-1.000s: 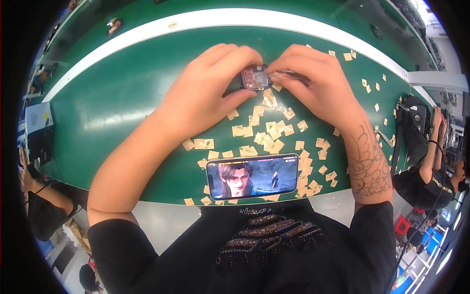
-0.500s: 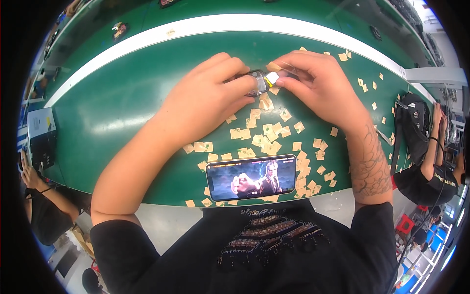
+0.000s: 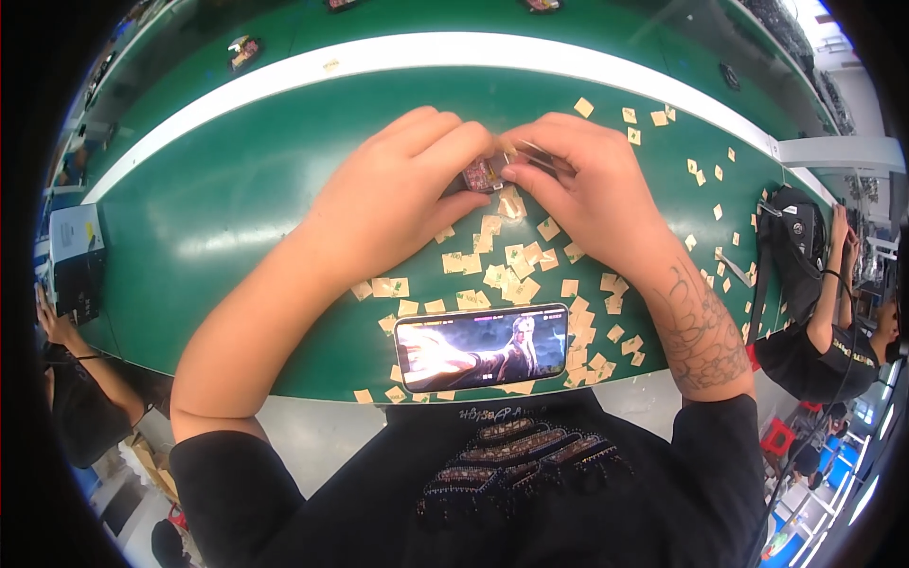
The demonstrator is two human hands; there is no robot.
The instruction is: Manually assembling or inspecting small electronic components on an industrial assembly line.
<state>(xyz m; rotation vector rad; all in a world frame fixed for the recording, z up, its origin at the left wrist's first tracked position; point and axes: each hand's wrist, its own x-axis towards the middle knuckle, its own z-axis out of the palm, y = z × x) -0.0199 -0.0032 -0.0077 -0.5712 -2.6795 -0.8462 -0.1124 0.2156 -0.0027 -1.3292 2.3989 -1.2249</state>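
Observation:
My left hand is closed on a small dark device whose visible face has a reddish, circuit-like pattern. Its fingers hide much of the device. Close against its right end is my right hand, thumb and forefinger pinched together. A thin, shiny tool like tweezers lies between the fingers of that hand. At the fingertips a small tan piece shows, partly covered. Just below the hands, tan paper squares lie scattered on the green table.
A phone playing a video lies at the table's near edge. Behind runs a white rail, with a conveyor-like green surface carrying small devices. A black bag sits at the right. Other people work on both sides.
The device has turned in my left hand, from a clear grey face to a reddish one. The white square at my right fingertips no longer shows. Devices beyond the rail have shifted.

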